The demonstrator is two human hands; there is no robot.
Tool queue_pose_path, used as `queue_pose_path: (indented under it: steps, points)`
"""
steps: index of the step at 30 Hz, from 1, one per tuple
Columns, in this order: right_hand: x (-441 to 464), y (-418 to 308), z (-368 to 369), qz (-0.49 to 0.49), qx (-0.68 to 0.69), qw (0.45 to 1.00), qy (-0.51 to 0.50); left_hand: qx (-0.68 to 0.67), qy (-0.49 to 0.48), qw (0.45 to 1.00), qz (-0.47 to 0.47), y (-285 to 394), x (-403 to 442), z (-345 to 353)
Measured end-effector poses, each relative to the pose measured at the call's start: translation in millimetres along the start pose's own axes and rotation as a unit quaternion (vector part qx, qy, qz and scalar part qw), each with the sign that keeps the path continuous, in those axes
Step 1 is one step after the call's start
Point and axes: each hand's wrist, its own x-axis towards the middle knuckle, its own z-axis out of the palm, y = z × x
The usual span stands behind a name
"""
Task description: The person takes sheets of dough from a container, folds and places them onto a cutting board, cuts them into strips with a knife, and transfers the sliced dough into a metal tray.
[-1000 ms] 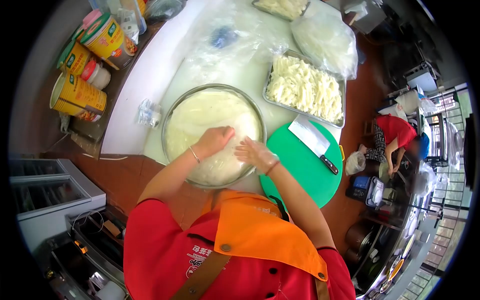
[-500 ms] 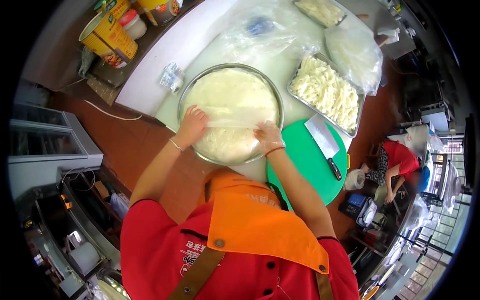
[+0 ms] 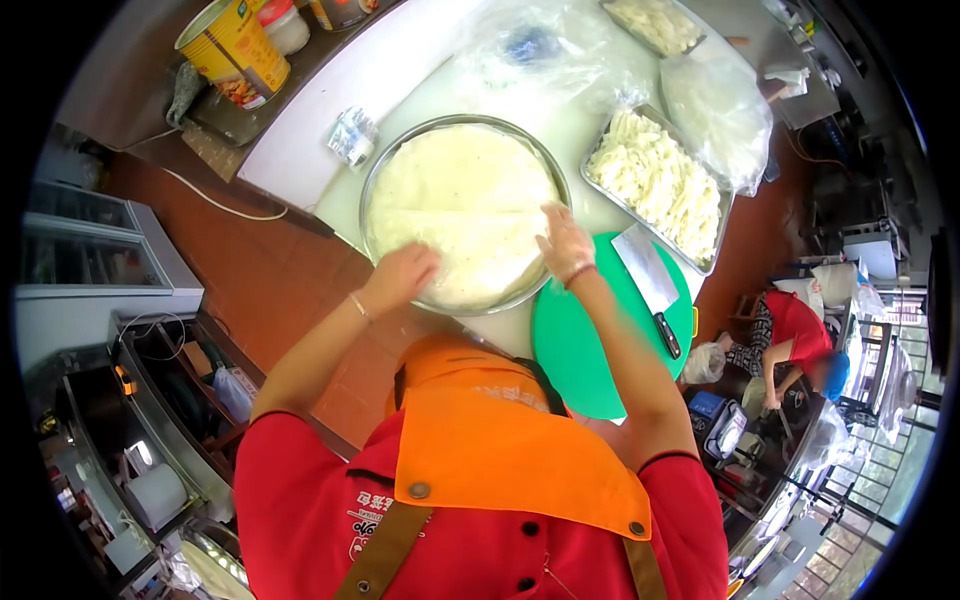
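Observation:
A round metal pan (image 3: 372,165) holds pale dough (image 3: 465,170) under clear film, with a fold line across its middle. My left hand (image 3: 402,275) is at the pan's lower left edge, fingers curled together; what they pinch is too small to make out. At the right rim my right hand (image 3: 566,243), in a clear glove, has its fingers apart against the edge of the film. Beside it lies a green round board (image 3: 590,340) with a cleaver (image 3: 650,280) on it.
A tray of pale strips (image 3: 655,180) and a plastic bag (image 3: 715,110) stand at the right. Loose film (image 3: 540,60) lies behind the pan, a small packet (image 3: 352,137) left of it. Yellow tins (image 3: 235,55) sit at upper left. Another person (image 3: 795,335) bends at far right.
My left hand has moved down to the pan's lower left edge. My right hand has moved outward and up to the right rim. The film's fold line now lies higher across the dough.

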Motion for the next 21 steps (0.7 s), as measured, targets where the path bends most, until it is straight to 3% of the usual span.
queue_pose_path:
  steps: [1, 2, 5, 7, 8, 10, 13, 16, 18, 19, 21]
  points:
    - [11.0, 0.2, 5.7, -0.039, -0.028, 0.999, 0.014, 0.01, 0.06, 0.998, -0.027, -6.5, 15.5, 3.5]
    - [22.3, 0.2, 10.7, 0.0, -0.053, 0.997, -0.049, 0.02, 0.12, 0.991, -0.054, -14.7, 28.4, 4.0]
    - [50.0, -0.1, 19.6, 0.074, -0.116, 0.967, -0.215, 0.093, 0.151, 0.974, -0.143, -61.3, 38.9, 14.2]
    - [60.1, 6.4, 21.8, 0.072, -0.144, 0.942, -0.293, 0.111, 0.001, 0.977, -0.183, -73.4, 43.4, -5.5]
    - [55.3, 9.3, 21.5, 0.041, -0.161, 0.953, -0.254, 0.118, -0.076, 0.97, -0.2, -74.0, 43.0, -13.4]
    - [42.5, 8.5, 15.9, -0.023, -0.193, 0.966, -0.173, 0.1, -0.087, 0.971, -0.198, -77.1, 38.4, -11.8]
    - [34.0, -5.8, 8.7, 0.112, -0.126, 0.97, -0.176, 0.063, -0.097, 0.971, -0.21, -76.0, 33.5, -13.7]
    - [31.2, 7.0, 34.3, 0.031, -0.124, 0.947, -0.293, -0.023, -0.088, 0.982, -0.164, -68.2, 22.9, -13.1]
    - [19.2, -3.5, 15.4, -0.098, -0.014, 0.938, -0.333, -0.087, -0.068, 0.986, -0.125, -49.8, 22.3, -20.1]
    - [8.8, -6.4, 8.5, -0.069, 0.134, 0.933, -0.328, -0.124, -0.071, 0.979, -0.148, -35.0, 24.0, -29.7]
    - [-18.9, -5.9, -4.8, -0.007, 0.418, 0.864, -0.281, -0.199, -0.084, 0.957, -0.191, -5.8, 27.8, -49.2]
